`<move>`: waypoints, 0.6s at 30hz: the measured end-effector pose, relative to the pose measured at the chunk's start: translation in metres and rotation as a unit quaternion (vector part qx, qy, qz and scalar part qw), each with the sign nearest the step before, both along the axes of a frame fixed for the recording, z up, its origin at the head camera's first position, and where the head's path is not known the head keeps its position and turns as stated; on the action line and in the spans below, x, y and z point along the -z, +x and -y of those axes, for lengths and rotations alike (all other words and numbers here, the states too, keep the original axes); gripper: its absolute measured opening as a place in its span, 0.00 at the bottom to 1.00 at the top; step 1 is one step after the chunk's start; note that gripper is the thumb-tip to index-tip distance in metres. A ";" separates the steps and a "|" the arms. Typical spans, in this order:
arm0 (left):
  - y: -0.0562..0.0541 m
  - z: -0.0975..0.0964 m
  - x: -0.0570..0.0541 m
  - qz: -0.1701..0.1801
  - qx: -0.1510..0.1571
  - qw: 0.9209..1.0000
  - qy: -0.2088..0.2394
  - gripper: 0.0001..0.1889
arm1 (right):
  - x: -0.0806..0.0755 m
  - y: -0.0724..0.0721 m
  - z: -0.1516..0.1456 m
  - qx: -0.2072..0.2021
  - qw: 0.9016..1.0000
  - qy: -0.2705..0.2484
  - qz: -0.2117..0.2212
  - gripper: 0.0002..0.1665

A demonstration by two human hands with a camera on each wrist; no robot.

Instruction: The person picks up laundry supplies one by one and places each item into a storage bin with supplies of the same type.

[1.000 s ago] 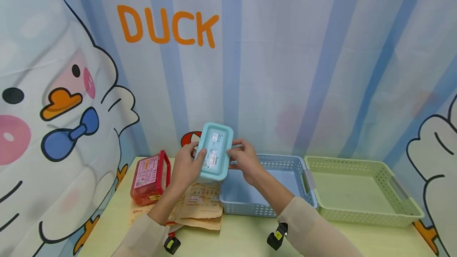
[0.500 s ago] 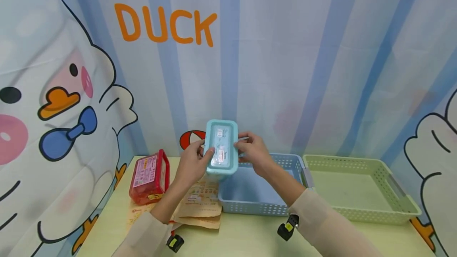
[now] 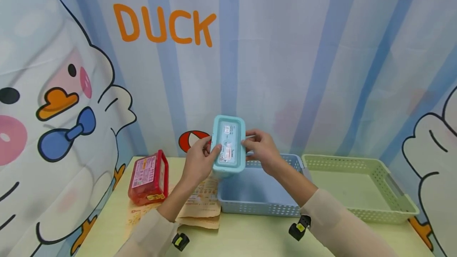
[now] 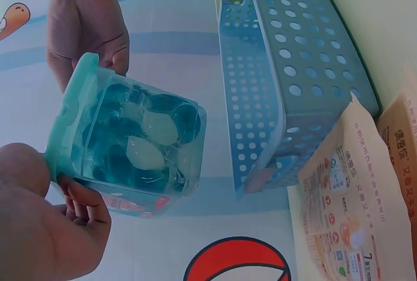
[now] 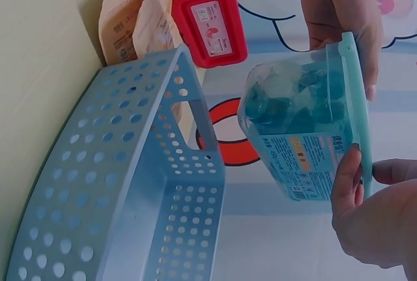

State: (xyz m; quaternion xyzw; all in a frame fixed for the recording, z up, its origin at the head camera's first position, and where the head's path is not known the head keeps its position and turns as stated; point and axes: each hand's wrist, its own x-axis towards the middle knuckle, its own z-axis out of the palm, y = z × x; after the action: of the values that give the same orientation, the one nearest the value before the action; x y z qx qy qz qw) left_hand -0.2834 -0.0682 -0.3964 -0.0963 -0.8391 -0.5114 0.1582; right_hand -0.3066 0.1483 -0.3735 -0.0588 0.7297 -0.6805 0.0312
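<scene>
A clear plastic tub of laundry pods (image 3: 228, 142) with a teal lid is held up in the air over the left end of the blue basket (image 3: 260, 207). In the left wrist view, teal and white pods show through the wall of the tub (image 4: 146, 134). My left hand (image 3: 200, 162) grips the lid's left side, thumb on top and fingers underneath. On the opposite side, my right hand (image 3: 262, 150) pinches the lid's rim between thumb and fingers. The lid sits on the tub. Printed text covers one side of the tub (image 5: 306, 163) in the right wrist view.
Left of the basket lie brown paper-like packs (image 3: 201, 209), and a red box (image 3: 148, 177) stands left of them. A green basket (image 3: 360, 185) stands at the right, beside the blue one. A printed curtain (image 3: 264, 50) hangs behind the table (image 3: 250, 237).
Both hands have moved right with the tub, carrying it from above the brown packs to the blue basket's left end. The tub has turned more upright in view.
</scene>
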 end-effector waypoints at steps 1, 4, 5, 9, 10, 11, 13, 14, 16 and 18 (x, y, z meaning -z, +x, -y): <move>0.000 -0.002 0.000 -0.003 0.004 1.000 0.002 0.23 | 0.000 0.001 -0.002 -0.001 1.000 0.000 0.002 0.20; -0.002 -0.007 0.000 -0.007 0.012 1.000 0.006 0.23 | -0.001 0.001 -0.008 -0.003 1.000 0.001 0.005 0.21; -0.002 -0.009 0.000 -0.007 0.012 1.000 0.007 0.23 | -0.002 0.002 -0.010 -0.001 1.000 0.003 0.006 0.21; -0.004 -0.016 0.001 -0.004 0.015 1.000 0.017 0.24 | -0.004 0.001 -0.016 0.004 1.000 0.012 0.002 0.22; -0.004 -0.018 0.001 -0.003 0.016 1.000 0.018 0.25 | -0.005 0.001 -0.017 0.007 1.000 0.015 0.002 0.22; -0.004 -0.019 0.002 -0.003 0.018 1.000 0.019 0.25 | -0.005 0.001 -0.019 0.010 1.000 0.018 0.002 0.22; -0.003 -0.022 0.002 -0.006 0.023 1.000 0.021 0.25 | -0.005 -0.001 -0.022 0.010 1.000 0.022 0.002 0.23; -0.003 -0.024 0.002 -0.008 0.025 0.999 0.021 0.25 | -0.006 -0.001 -0.024 0.010 1.000 0.024 0.002 0.23; -0.003 -0.028 0.003 -0.011 0.029 0.999 0.023 0.25 | -0.007 -0.002 -0.028 0.012 1.000 0.026 0.004 0.24; -0.004 -0.032 0.003 -0.017 0.033 0.999 0.026 0.24 | -0.008 -0.002 -0.032 0.014 1.000 0.028 0.005 0.24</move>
State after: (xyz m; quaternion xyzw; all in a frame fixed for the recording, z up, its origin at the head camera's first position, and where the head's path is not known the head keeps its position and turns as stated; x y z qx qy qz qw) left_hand -0.2878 -0.0360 -0.3993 -0.1287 -0.8190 -0.5364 0.1580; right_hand -0.3084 0.1808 -0.3653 -0.0439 0.7489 -0.6607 0.0271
